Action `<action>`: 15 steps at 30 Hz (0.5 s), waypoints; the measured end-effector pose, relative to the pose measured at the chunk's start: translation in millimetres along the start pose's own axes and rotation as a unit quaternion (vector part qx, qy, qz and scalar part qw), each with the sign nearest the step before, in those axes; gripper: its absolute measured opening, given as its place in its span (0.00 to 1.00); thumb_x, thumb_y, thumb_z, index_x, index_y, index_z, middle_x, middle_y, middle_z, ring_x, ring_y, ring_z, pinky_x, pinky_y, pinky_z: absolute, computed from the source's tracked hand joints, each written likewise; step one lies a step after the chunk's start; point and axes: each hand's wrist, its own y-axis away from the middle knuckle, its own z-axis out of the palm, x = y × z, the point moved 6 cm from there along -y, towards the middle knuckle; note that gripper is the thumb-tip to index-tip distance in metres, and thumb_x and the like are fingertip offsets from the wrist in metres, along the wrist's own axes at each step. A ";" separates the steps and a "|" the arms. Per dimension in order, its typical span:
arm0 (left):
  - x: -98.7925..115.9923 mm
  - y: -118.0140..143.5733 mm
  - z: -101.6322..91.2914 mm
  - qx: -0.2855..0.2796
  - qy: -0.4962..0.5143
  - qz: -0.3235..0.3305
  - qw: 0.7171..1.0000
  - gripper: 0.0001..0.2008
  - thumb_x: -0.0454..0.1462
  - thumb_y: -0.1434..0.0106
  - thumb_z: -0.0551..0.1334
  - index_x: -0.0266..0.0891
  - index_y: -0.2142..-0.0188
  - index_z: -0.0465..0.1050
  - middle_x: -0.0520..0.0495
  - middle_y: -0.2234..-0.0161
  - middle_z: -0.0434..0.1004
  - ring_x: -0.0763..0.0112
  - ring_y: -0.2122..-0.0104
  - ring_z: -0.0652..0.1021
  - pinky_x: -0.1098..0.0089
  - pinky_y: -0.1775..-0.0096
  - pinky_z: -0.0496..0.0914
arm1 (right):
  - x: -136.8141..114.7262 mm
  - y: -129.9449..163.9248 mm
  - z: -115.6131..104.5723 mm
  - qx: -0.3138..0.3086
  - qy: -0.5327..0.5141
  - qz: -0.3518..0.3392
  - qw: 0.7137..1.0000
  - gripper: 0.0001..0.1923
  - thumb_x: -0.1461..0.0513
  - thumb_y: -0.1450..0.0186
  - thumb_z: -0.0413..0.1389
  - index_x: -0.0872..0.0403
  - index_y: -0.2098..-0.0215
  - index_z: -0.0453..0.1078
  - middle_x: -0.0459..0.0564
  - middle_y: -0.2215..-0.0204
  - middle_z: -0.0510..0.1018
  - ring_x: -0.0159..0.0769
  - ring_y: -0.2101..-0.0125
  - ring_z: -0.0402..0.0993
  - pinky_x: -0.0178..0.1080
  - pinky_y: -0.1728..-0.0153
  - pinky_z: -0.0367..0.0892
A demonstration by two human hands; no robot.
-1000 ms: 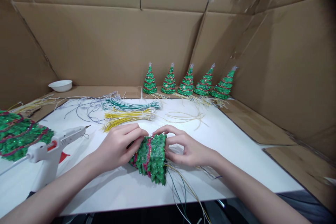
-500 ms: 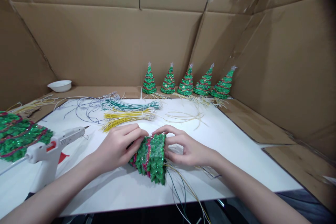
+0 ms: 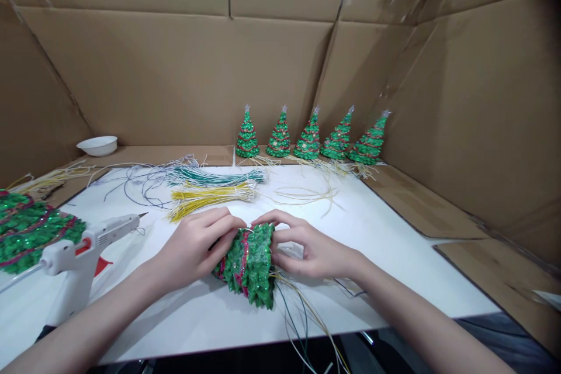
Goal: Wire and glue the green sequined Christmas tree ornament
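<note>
A small green glittery Christmas tree (image 3: pixel 252 269) with red garland lies on its side at the front of the white table, its base turned to the right. My left hand (image 3: pixel 199 245) is closed at the tree's upper left side, hiding its narrower part. By the left fingertips, a short bit of white wire (image 3: pixel 250 229) shows on the tree's edge. My right hand (image 3: pixel 302 245) grips the rim of the base, with some fingertips out of sight inside it. Green, yellow and white wires (image 3: pixel 307 315) trail from the base over the table's front edge.
A white glue gun (image 3: pixel 83 257) stands at the left beside a larger green tree (image 3: pixel 35 228). Yellow wires (image 3: pixel 210 197) and green wires (image 3: pixel 219 175) lie bundled behind my hands. Several finished trees (image 3: pixel 307 137) line the cardboard wall; a white bowl (image 3: pixel 97 146) sits back left.
The whole view has shifted very slightly, so things appear a little further left. Both hands keep the same hold on the tree.
</note>
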 end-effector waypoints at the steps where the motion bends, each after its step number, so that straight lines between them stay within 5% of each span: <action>1: -0.1 -0.3 0.3 -0.002 0.000 -0.001 1.000 0.11 0.30 0.29 0.50 0.37 0.56 0.71 0.48 0.69 0.71 0.70 0.70 0.71 0.72 0.68 0.64 | -0.1 0.1 0.0 0.000 -0.001 -0.001 1.000 0.05 0.67 0.36 0.56 0.56 0.64 0.74 0.57 0.50 0.71 0.40 0.49 0.70 0.44 0.46 0.66; 15: -1.4 -1.0 0.7 -0.007 0.002 -0.006 1.000 0.12 0.30 0.29 0.50 0.37 0.55 0.71 0.48 0.68 0.71 0.69 0.69 0.72 0.71 0.67 0.65 | 2.5 0.8 1.5 -0.007 -0.004 0.006 1.000 0.04 0.67 0.36 0.57 0.56 0.64 0.73 0.56 0.49 0.70 0.39 0.48 0.70 0.43 0.46 0.65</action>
